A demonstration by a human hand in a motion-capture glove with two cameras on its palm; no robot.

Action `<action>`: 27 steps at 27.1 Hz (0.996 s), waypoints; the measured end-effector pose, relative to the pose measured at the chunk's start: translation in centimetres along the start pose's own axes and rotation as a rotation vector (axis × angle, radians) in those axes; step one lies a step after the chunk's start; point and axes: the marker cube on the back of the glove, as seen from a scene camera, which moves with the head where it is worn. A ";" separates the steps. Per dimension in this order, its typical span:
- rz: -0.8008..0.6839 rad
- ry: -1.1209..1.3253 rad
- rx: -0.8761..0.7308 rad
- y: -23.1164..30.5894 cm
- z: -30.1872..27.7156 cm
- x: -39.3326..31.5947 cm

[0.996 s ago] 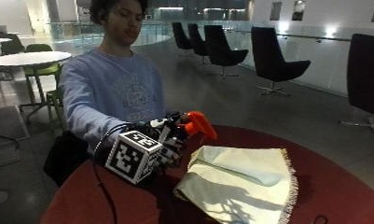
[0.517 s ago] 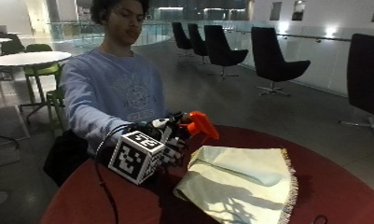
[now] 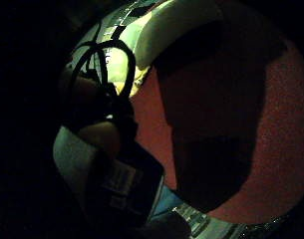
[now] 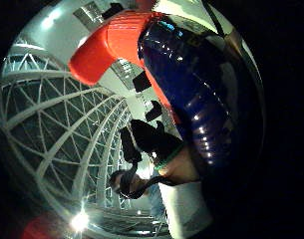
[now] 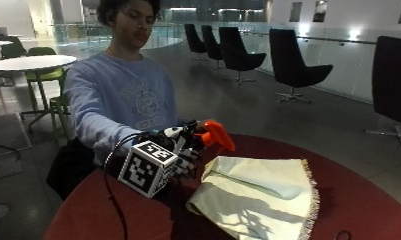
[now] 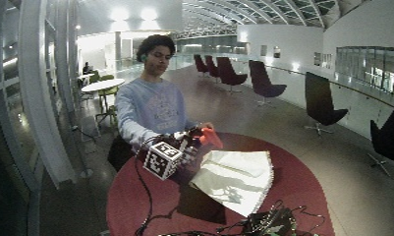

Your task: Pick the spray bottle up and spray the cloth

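Red round tabletop [image 5: 360,200], lobby chairs behind: the gloved right hand [image 5: 181,152] gripped the spray bottle [image 5: 213,136], held where it was a second before, nozzle over the cream cloth [image 5: 260,192] mid-table. Spraying looked imminent.

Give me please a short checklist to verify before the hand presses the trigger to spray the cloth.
1. Bottle held: ok. The gloved right hand grips the spray bottle.
2. Bottle lifted off the table: ok.
3. Nozzle direction: ok. The orange spray head points toward the cloth.
4. Cloth position: ok. It lies on the table beside the hand, partly folded.
5. Finger on the trigger: cannot tell.
6. Liquid in the bottle: cannot tell; the body is dark blue.
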 end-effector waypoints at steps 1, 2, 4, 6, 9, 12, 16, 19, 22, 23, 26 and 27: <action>0.003 0.002 -0.001 0.0 0.0 0.0; 0.006 0.004 -0.001 0.0 0.1 0.1; 0.011 0.010 0.001 -0.1 0.1 0.1; 0.014 0.012 0.004 -0.1 0.1 0.1; 0.019 0.012 0.003 0.0 0.2 0.0; 0.021 0.009 0.005 0.1 0.3 0.0; 0.030 0.004 0.007 0.1 0.4 0.1; 0.039 0.003 0.004 0.1 0.4 0.1; 0.046 0.007 0.001 0.0 0.4 0.3; 0.046 0.008 0.002 -0.1 0.4 0.4; 0.047 0.007 0.007 -0.2 0.5 0.5; 0.048 0.007 0.009 -0.3 0.5 0.5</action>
